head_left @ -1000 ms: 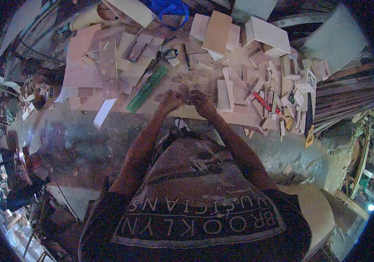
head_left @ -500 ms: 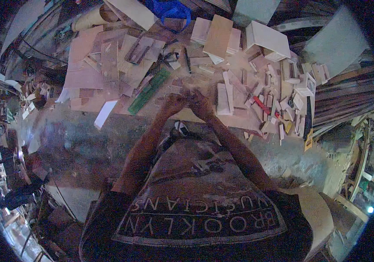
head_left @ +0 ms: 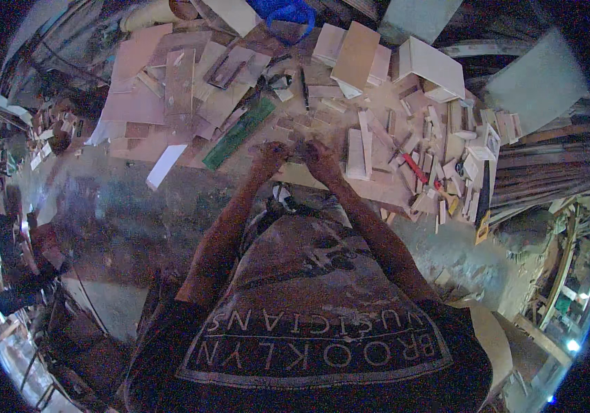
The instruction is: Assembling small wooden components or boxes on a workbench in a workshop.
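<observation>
My left hand (head_left: 269, 155) and my right hand (head_left: 318, 156) are brought close together over a floor strewn with wood offcuts. Both pinch a small pale piece (head_left: 294, 149) between the fingertips; it is too small and blurred to tell what it is. A long green ruler-like strip (head_left: 238, 133) lies just left of my left hand. A pale wooden slat (head_left: 355, 154) lies just right of my right hand. My dark printed shirt fills the lower middle of the view.
Flat plywood sheets (head_left: 149, 82) cover the upper left. White boxes and boards (head_left: 432, 65) stand at the upper right, with small wood blocks (head_left: 461, 148) and a red-handled tool (head_left: 415, 168) beside them. A blue bag (head_left: 282, 12) sits at the top. Stacked planks (head_left: 546, 180) lie at right.
Both hands stay together at the same spot, with slight finger shifts on the small piece. The view has drifted a little.
</observation>
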A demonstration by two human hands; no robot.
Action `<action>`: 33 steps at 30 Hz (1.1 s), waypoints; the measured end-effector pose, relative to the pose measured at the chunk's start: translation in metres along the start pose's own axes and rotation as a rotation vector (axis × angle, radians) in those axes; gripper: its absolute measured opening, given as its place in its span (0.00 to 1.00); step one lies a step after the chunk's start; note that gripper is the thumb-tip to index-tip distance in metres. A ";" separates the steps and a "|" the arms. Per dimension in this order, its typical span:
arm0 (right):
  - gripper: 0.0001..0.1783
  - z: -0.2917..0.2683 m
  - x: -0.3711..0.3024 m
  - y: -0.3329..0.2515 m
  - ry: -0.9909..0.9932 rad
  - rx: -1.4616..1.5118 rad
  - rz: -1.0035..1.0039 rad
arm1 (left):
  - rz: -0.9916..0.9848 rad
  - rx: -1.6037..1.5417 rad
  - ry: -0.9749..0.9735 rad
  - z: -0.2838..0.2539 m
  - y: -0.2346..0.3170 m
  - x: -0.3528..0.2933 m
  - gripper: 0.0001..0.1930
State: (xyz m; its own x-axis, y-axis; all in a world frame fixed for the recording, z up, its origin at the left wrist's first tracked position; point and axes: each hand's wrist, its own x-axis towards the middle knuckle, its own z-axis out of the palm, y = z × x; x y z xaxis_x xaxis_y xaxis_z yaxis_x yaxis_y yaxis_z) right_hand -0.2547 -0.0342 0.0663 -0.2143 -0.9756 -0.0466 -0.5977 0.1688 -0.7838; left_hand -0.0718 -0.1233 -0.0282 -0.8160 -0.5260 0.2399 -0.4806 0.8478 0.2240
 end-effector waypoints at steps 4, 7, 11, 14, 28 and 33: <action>0.22 -0.008 -0.016 0.042 0.211 -0.234 -0.134 | -0.707 -1.074 -0.147 -0.009 0.027 0.010 0.16; 0.21 -0.029 -0.030 0.045 0.264 0.134 -0.086 | -0.904 -1.307 -0.003 -0.033 0.032 -0.006 0.14; 0.19 -0.074 -0.067 0.020 0.266 0.206 0.197 | -0.562 -0.724 0.069 -0.043 0.023 -0.048 0.12; 0.15 -0.074 -0.131 0.083 0.292 0.155 0.254 | -0.626 -0.696 0.104 -0.048 0.040 -0.068 0.09; 0.16 -0.005 -0.384 0.289 0.166 -0.073 0.842 | -1.010 -0.482 -0.422 -0.068 0.117 -0.123 0.12; 0.22 0.007 -0.457 0.352 0.368 -0.577 0.152 | -0.649 -0.111 -0.581 0.015 0.062 -0.251 0.20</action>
State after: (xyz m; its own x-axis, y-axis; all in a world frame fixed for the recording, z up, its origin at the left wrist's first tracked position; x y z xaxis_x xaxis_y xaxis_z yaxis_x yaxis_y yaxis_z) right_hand -0.3622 0.4698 -0.1926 -0.5152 -0.8415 0.1626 -0.8329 0.4468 -0.3267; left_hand 0.0983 0.0618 -0.0885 -0.4417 -0.7590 -0.4784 -0.8971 0.3663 0.2471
